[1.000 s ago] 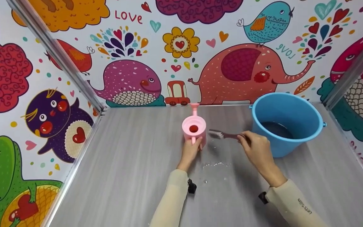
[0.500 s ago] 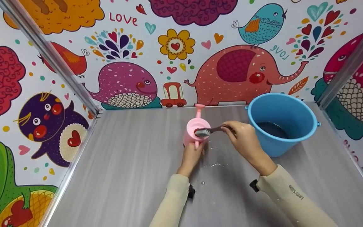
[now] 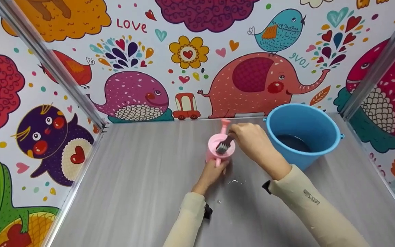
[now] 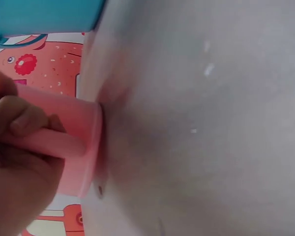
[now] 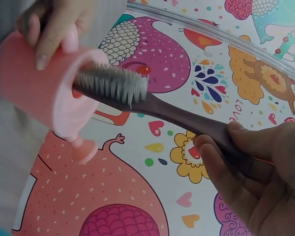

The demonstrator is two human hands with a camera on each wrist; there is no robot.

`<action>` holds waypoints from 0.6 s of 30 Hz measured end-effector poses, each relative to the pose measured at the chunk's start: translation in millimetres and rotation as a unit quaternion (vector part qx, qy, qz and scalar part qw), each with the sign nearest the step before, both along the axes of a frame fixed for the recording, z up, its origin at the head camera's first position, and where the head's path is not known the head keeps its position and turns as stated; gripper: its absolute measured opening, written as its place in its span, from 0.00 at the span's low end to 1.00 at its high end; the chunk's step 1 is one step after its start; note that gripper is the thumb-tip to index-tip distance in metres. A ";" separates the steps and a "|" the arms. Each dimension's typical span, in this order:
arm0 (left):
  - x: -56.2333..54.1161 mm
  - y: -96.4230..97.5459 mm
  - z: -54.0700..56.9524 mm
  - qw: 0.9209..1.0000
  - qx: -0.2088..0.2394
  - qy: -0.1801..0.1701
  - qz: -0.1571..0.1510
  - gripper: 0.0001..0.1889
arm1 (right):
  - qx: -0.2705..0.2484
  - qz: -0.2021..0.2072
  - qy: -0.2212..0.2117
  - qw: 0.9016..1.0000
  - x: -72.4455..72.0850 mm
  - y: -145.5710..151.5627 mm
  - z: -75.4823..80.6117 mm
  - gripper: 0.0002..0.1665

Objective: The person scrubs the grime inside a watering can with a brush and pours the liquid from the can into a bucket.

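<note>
A pink toy watering can (image 3: 213,157) stands on the grey table, its spout toward the back wall. My left hand (image 3: 212,174) grips its handle (image 4: 49,142), fingers curled round it in the left wrist view. Between thumb and fingers, my right hand (image 3: 252,139) pinches the dark handle of a scrubbing brush (image 5: 172,115). The brush's pale bristles (image 5: 115,83) point down over the can's top in the head view. In the right wrist view the tip of the brush head reaches into the can's mouth, where a red inner patch shows.
A blue bucket (image 3: 303,130) with dark liquid at its bottom stands to the right, close to my right forearm. Water drops (image 3: 236,181) lie on the table (image 3: 142,185) in front of the can. Walls with cartoon animals enclose the back and sides.
My right hand has brought the brush leftward from beside the watering can to its top and turned it bristle-end down. The left hand keeps holding the can. The head view has shifted slightly.
</note>
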State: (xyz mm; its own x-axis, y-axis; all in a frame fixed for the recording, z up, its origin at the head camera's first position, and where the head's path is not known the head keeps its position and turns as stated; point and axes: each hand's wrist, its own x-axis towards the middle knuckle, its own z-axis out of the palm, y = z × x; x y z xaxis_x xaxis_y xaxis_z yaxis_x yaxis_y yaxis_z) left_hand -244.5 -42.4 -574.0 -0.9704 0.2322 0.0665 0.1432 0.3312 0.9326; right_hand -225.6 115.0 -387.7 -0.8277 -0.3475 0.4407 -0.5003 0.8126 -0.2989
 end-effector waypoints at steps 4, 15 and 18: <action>-2.3 2.3 -5.8 0.998 0.054 0.018 0.006 0.16 | 0.001 -0.007 -0.026 1.000 -8.2 -7.1 7.2 0.12; 4.8 7.2 -2.1 1.000 0.017 0.001 0.022 0.20 | 0.033 -0.032 -0.087 0.995 -15.3 -18.4 19.4 0.09; 6.9 8.2 -1.5 1.000 -0.009 0.011 0.026 0.22 | 0.030 -0.041 -0.086 0.995 -16.5 -17.8 14.3 0.10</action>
